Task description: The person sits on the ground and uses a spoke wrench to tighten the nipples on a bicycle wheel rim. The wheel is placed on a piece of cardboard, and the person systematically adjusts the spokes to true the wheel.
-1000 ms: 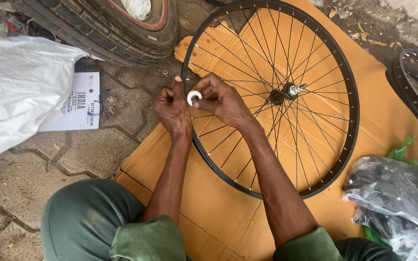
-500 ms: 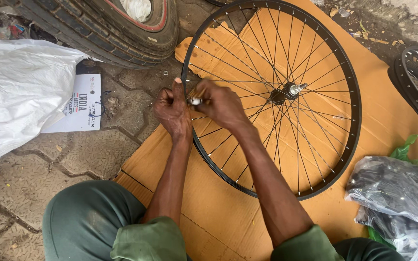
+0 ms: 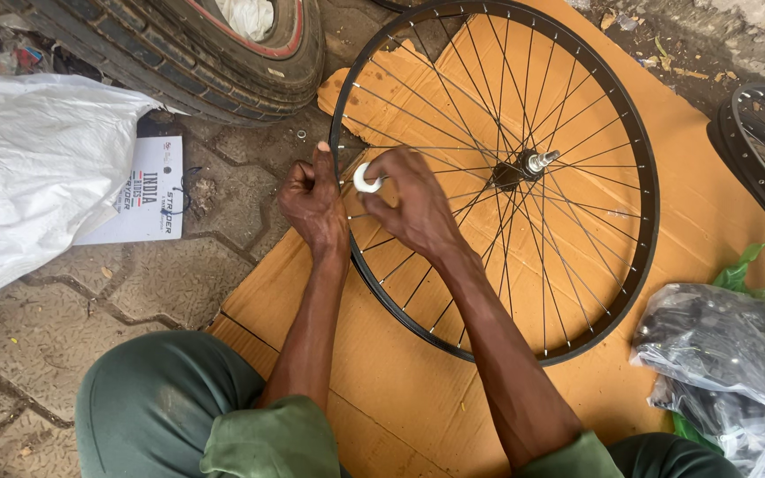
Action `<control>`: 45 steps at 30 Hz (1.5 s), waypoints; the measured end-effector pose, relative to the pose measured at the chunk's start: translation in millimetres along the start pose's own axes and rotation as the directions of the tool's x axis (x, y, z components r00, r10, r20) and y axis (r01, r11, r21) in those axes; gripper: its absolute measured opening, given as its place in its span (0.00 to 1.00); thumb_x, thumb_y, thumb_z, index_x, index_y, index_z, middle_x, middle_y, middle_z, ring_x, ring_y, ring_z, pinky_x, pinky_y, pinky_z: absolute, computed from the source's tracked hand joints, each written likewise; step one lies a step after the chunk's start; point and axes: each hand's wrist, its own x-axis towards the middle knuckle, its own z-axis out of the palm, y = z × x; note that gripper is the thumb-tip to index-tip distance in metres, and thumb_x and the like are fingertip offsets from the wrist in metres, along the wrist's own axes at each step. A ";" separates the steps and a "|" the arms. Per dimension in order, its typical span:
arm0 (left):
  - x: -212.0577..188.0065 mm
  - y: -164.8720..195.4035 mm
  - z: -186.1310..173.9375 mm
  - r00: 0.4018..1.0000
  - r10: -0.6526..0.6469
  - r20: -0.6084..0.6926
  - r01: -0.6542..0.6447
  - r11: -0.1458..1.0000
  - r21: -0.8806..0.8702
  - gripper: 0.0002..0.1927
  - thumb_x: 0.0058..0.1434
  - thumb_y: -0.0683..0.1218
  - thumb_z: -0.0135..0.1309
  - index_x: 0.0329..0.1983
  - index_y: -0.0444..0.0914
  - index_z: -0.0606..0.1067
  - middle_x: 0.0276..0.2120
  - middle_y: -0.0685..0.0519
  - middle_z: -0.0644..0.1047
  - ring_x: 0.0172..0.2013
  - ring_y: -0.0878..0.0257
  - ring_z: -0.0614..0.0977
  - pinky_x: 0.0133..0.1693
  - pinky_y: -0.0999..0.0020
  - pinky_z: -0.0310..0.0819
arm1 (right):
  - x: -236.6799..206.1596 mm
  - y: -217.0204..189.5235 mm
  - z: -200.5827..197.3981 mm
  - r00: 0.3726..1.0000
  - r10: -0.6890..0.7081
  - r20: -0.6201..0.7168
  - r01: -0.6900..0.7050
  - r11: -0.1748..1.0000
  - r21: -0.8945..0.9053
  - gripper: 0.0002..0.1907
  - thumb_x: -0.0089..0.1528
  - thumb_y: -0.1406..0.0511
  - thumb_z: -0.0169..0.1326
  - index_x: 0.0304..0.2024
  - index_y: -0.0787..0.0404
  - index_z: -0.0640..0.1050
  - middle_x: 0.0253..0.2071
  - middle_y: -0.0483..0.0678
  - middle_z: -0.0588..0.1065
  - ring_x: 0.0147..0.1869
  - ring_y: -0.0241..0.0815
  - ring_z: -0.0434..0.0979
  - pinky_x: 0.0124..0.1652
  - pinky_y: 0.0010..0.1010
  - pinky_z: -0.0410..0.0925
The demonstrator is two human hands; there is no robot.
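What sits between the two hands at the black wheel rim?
In the head view, a small white ring-shaped tool sits between the left hand and right hand, pinched by the right fingers at the black spoked bicycle wheel.

Black spoked wheel flat on cardboard sheet, hub axle upward; small white ring tool at wheel's left rim.

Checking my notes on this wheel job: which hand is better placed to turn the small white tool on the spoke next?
Probably the right hand: its fingers already pinch the white tool at a spoke by the rim. The left hand is closed on the rim beside it, seemingly steadying the wheel.
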 end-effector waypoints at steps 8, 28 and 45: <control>-0.5 -2.6 -1.0 1.000 0.007 0.002 -0.007 0.999 0.043 0.31 0.66 0.56 0.60 0.14 0.41 0.59 0.13 0.59 0.57 0.18 0.69 0.56 0.24 0.66 0.51 | -22.1 -5.9 -24.3 0.962 -0.007 0.275 -0.003 0.999 0.037 0.21 0.60 0.65 0.62 0.57 0.57 0.78 0.43 0.51 0.82 0.44 0.48 0.82 0.42 0.41 0.71; 4.7 -9.9 1.7 1.000 0.014 -0.018 -0.014 1.000 0.019 0.31 0.64 0.55 0.62 0.14 0.42 0.58 0.13 0.60 0.59 0.18 0.69 0.57 0.24 0.66 0.52 | -7.0 -22.2 -2.0 0.849 0.415 0.326 -0.302 0.889 -0.344 0.15 0.61 0.66 0.64 0.47 0.56 0.75 0.33 0.51 0.82 0.41 0.51 0.82 0.47 0.44 0.69; 4.2 -5.9 0.3 1.000 0.011 -0.017 -0.010 0.998 0.055 0.30 0.65 0.54 0.61 0.14 0.41 0.59 0.13 0.59 0.59 0.19 0.69 0.58 0.24 0.65 0.52 | -11.5 -17.6 -8.8 0.935 0.182 0.304 -0.278 0.909 0.311 0.10 0.60 0.63 0.62 0.40 0.58 0.76 0.35 0.45 0.82 0.40 0.46 0.84 0.43 0.40 0.74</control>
